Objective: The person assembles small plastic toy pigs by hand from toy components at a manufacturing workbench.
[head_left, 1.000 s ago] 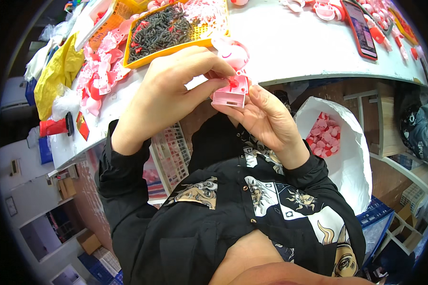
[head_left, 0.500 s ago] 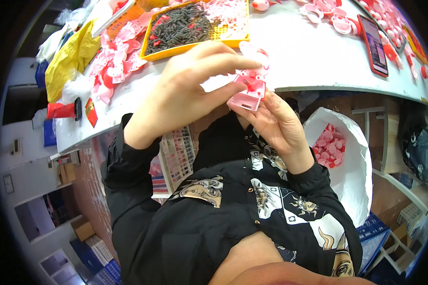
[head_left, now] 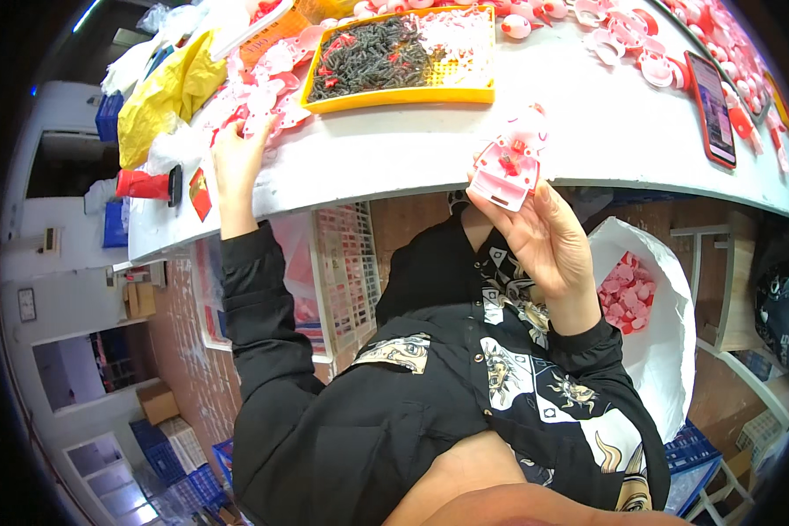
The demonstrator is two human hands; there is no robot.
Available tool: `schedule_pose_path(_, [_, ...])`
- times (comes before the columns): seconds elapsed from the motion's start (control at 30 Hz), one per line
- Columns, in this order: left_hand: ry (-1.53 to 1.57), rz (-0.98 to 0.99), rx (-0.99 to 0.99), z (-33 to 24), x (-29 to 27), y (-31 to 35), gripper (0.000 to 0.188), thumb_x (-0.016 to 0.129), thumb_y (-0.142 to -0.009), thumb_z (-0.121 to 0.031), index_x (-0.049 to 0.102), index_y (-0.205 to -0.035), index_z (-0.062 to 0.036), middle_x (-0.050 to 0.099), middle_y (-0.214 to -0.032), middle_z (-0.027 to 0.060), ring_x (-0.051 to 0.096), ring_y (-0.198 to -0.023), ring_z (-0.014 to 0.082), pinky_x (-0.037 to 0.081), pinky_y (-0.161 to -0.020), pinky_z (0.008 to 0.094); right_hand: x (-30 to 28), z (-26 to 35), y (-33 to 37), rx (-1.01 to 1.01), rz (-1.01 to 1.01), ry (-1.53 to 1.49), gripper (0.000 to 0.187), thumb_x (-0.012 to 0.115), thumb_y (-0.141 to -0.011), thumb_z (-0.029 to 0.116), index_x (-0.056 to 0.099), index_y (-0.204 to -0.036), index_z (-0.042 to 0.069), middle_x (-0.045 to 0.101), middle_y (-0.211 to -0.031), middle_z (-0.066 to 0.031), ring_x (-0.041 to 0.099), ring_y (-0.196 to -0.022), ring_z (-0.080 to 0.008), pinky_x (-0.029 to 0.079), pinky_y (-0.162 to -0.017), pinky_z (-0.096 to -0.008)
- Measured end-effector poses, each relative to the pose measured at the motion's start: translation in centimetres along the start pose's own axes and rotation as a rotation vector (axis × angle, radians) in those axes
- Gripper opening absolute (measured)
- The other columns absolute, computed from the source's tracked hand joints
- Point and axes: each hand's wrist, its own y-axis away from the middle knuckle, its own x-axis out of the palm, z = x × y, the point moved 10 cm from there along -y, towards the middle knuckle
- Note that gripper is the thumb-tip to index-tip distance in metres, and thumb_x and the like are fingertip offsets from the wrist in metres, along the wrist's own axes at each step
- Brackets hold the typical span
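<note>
My right hand (head_left: 543,232) grips a pink and white plastic toy housing (head_left: 505,180) over the table's front edge. The housing has a box-shaped lower end turned toward me, red pieces in its middle and a rounded pale part at its top. My left hand (head_left: 239,171) reaches to the left side of the table, at the near edge of a heap of pink plastic shell pieces (head_left: 276,88). Its thumb and forefinger are apart against the heap, and I make out nothing held between them.
A yellow tray (head_left: 403,96) holds dark screw-like pieces and small pink parts. A phone (head_left: 713,110) lies at right near more pink parts (head_left: 627,35). A red cylindrical object (head_left: 145,185) stands by the left edge. Below the table, a white sack (head_left: 666,351) contains pink pieces.
My left hand has left the toy housing and moved left to the heap of pink shells. My right hand still holds the housing, now slightly farther right in view.
</note>
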Motion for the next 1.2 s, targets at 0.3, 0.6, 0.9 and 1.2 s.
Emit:
schedule_pose_path(0.3, [0.348,-0.436,0.260,-5.1,-5.6,8.5,0.028,0.064,-0.086,-0.002,0.060,-0.114,0.0023,0.063,-0.105,0.0163,0.062,-0.092,0.0267,0.048,-0.084,0.0347,0.1,-0.1,0.5,-0.021,-0.016,0.014,0.046,0.056,-0.094,0.012,0.038,-0.131,-0.009,0.049,-0.131,-0.0189,0.046,-0.126,-0.0297,0.033,-0.111,-0.0511])
schedule_pose_path(0.6, [0.520,0.446,0.484,-13.2,0.0,14.2,0.062,0.059,-0.089,-0.016,0.033,-0.146,-0.0103,0.035,-0.145,0.0191,0.029,-0.136,0.0343,0.019,-0.113,0.0425,1.1,-2.5,-0.8,0.061,0.033,0.000,0.044,0.058,-0.093,0.010,0.041,-0.129,-0.006,0.050,-0.130,-0.0174,0.048,-0.124,-0.0288,0.034,-0.110,-0.0512])
schedule_pose_path(0.9, [0.617,0.301,0.332,-11.5,-0.4,13.3,0.048,0.073,-0.079,-0.010,0.060,-0.125,-0.0061,0.059,-0.121,0.0147,0.060,-0.105,0.0265,0.046,-0.090,0.0340,1.3,-3.2,-1.2,0.084,0.153,-0.046,0.045,0.055,-0.094,0.010,0.038,-0.134,-0.004,0.051,-0.130,-0.0162,0.050,-0.123,-0.0258,0.038,-0.108,-0.0464])
schedule_pose_path(1.2, [0.843,0.012,0.291,-10.1,-0.6,14.6,0.051,0.069,-0.085,-0.008,0.049,-0.131,0.0032,0.057,-0.123,0.0158,0.058,-0.109,0.0227,0.044,-0.095,0.0331,1.1,-3.8,-1.7,0.025,0.163,0.033,0.046,0.056,-0.094,0.008,0.039,-0.135,-0.002,0.052,-0.128,-0.0132,0.052,-0.120,-0.0218,0.042,-0.104,-0.0385])
